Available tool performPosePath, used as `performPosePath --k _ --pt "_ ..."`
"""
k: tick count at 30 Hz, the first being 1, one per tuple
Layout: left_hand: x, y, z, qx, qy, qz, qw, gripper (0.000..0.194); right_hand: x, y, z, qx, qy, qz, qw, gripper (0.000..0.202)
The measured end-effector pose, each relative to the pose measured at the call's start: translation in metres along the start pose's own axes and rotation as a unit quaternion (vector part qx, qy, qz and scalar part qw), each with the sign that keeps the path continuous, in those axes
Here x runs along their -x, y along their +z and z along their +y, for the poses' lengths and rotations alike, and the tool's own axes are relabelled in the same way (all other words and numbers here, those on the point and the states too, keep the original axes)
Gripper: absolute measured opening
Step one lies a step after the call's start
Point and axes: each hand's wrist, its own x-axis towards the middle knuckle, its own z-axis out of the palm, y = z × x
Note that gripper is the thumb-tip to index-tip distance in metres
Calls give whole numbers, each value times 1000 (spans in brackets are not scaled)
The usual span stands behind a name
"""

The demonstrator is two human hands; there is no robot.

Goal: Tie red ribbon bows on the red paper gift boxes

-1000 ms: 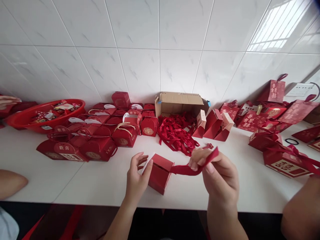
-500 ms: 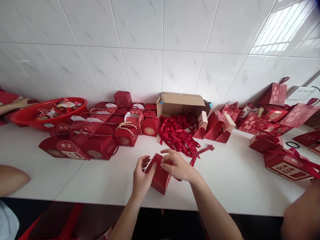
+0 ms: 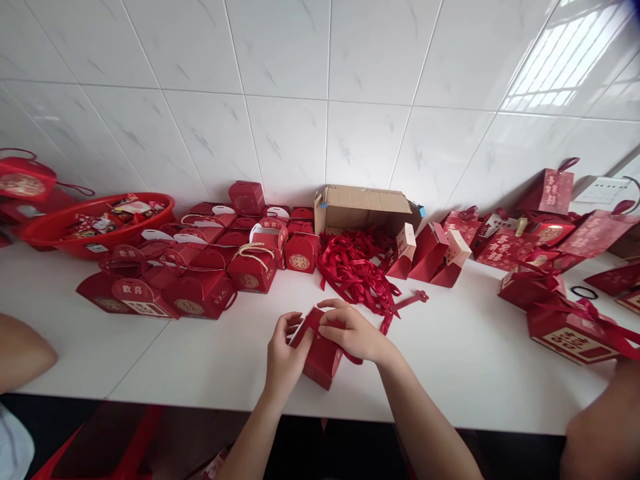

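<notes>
On the white table near its front edge stands a small red gift box (image 3: 323, 362), tilted toward me at its top. My left hand (image 3: 287, 350) grips its left side, thumb on the front face and fingers behind. My right hand (image 3: 350, 330) pinches at the box's top with thumb and index finger; a bit of red ribbon (image 3: 353, 358) shows beneath that hand. What exactly the right fingertips hold is hidden. Just beyond lies a heap of red ribbons (image 3: 357, 267), spilling out of a cardboard box (image 3: 367, 199).
Several finished-looking red boxes (image 3: 200, 293) crowd the left, beside a red basin (image 3: 47, 230) of wrapped sweets. More red boxes (image 3: 573, 330) and a black ring (image 3: 585, 292) lie at right. Other people's arms (image 3: 23, 353) rest at both sides; a tiled wall (image 3: 280, 140) stands behind.
My hands stay almost in place, the right fingers shifting slightly at the box top. At far left, a co-worker's hand has gone from beside the basin and a red box with a cord handle appears there.
</notes>
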Motion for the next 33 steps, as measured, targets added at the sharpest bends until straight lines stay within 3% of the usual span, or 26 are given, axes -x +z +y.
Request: performPosePath --k 5,10,16,19,24,27,29,33 --pt "5 0 5 -26 4 -17 1000 31 -7 0 6 9 22 -7 1000 18" --pt "14 1 9 -52 22 -25 998 28 -10 -4 -3 23 -9 -40 999 16" --pt "27 -3 12 20 42 -112 993 36 -11 -16 -9 56 -25 -107 992 15" --pt "22 -7 18 75 27 -128 989 35 -11 -22 -7 59 -33 -139 988 16" --pt "5 -7 35 82 -12 -175 981 36 -10 -21 -5 71 -47 -130 988 17" --pt "0 -8 34 61 7 -180 982 33 -7 -19 -5 37 -48 -75 995 16" --pt "-3 -17 23 19 18 -163 986 32 0 -21 -2 -8 -43 14 999 19" --pt "-12 -62 -16 -179 19 -55 982 31 35 -30 13 -87 -30 201 975 22"
